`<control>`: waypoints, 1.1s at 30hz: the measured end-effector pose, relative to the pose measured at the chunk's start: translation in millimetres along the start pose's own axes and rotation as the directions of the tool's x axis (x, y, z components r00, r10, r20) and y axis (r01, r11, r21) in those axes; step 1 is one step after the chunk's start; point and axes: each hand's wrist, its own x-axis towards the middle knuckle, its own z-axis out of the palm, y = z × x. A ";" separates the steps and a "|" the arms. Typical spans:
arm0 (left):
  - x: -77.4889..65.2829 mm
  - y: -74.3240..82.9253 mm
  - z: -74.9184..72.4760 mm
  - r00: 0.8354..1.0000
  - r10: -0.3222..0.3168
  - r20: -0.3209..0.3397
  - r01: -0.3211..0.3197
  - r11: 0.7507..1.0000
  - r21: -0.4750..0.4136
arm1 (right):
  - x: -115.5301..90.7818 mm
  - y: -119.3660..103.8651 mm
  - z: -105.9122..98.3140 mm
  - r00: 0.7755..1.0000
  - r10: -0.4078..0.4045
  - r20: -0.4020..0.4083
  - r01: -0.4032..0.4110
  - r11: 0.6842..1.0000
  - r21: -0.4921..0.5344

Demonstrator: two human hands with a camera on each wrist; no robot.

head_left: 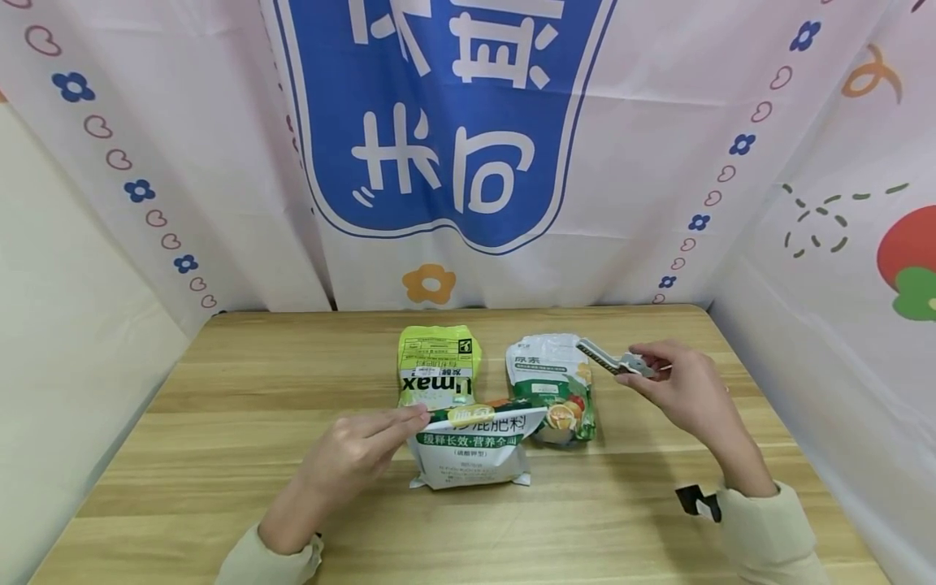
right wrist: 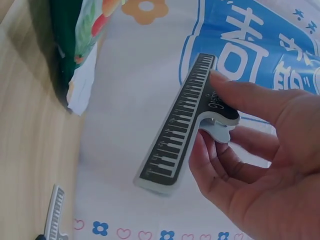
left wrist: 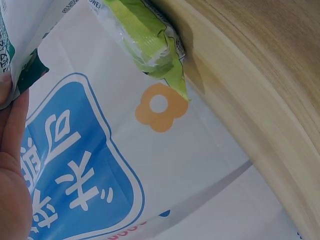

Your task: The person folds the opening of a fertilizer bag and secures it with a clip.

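A white and green fertilizer bag point(head_left: 471, 467) stands at the middle of the wooden table, its top folded over toward the front. My left hand point(head_left: 351, 455) pinches the left end of that fold between thumb and fingers. In the left wrist view the bag's dark green corner point(left wrist: 33, 71) pokes out past the fingers. Right of the bags, my right hand point(head_left: 691, 390) holds a bag clip point(head_left: 603, 357) above the table. The clip bears a piano-key pattern point(right wrist: 175, 125), and thumb and fingers grip its handles.
Behind the standing bag lies a lime-green bag point(head_left: 439, 366). A white and green pouch with fruit pictures point(head_left: 548, 390) lies to its right. A second piano-key clip point(right wrist: 54, 212) rests on the table point(head_left: 256, 390) in the right wrist view. A printed curtain point(head_left: 621, 203) hangs behind.
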 end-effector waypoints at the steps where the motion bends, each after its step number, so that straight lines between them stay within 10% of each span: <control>1: 0.3 0.3 -0.3 1.000 -0.001 -0.001 0.001 1.000 -0.001 | -0.6 -1.8 -0.4 1.000 -0.003 -0.002 0.003 1.000 0.003; 14: 1.3 1.2 -1.9 1.000 0.003 -0.006 -0.003 1.000 0.007 | -7.4 -21.6 -0.3 0.955 -0.261 -0.143 0.259 0.965 -0.028; 28: 2.8 2.9 -3.3 1.000 0.007 -0.009 -0.007 1.000 0.026 | -13.7 -51.5 3.2 0.758 -0.618 -0.209 0.631 0.776 -0.005; 33: 3.5 3.3 -4.0 1.000 0.013 -0.011 -0.012 0.999 0.035 | -15.8 -61.5 6.6 0.720 -0.672 -0.174 0.675 0.736 -0.048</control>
